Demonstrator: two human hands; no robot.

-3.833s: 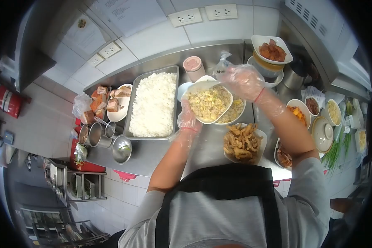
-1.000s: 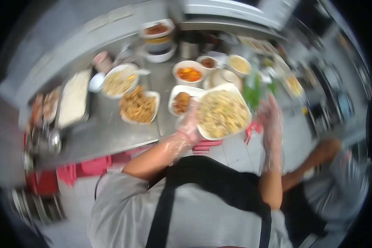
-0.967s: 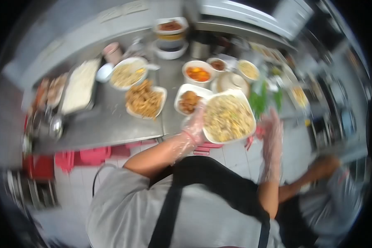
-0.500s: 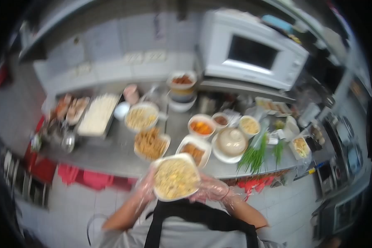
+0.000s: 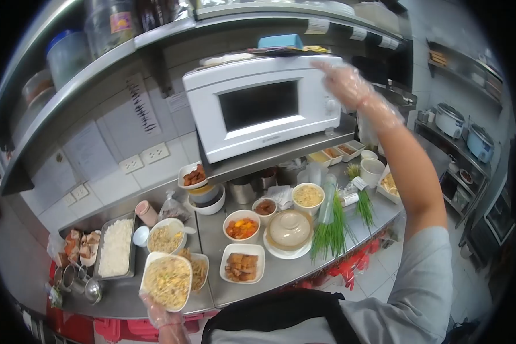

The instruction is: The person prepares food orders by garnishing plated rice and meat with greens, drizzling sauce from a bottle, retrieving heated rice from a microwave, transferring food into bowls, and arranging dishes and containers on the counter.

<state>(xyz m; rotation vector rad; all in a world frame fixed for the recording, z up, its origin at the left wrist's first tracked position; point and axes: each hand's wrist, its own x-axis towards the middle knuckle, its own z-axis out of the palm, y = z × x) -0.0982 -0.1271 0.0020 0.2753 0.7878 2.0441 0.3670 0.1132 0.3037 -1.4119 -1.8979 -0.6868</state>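
Note:
My left hand (image 5: pixel 159 312), in a clear plastic glove, holds a white square bowl of fried rice (image 5: pixel 167 281) from below, over the counter's front edge at the lower left. My right hand (image 5: pixel 345 83), also gloved, is raised to the upper right part of a white microwave (image 5: pixel 262 106), with fingers pointing left at its top front edge. It holds nothing that I can see, and whether it touches the microwave cannot be made out. The microwave door is closed. The held bowl partly hides a bowl of fried pieces (image 5: pixel 199 272).
A rice tray (image 5: pixel 133 252), a fried rice bowl (image 5: pixel 165 236), a bowl of brown pieces (image 5: pixel 242 264), a lidded pot (image 5: pixel 290 230) and green onions (image 5: pixel 333 235) stand on the steel counter (image 5: pixel 223 293). A shelf (image 5: pixel 69 86) hangs at the upper left.
The view has tilted up to the microwave. My right hand has left the bowl and risen to the microwave. My left hand alone holds the bowl, now farther left.

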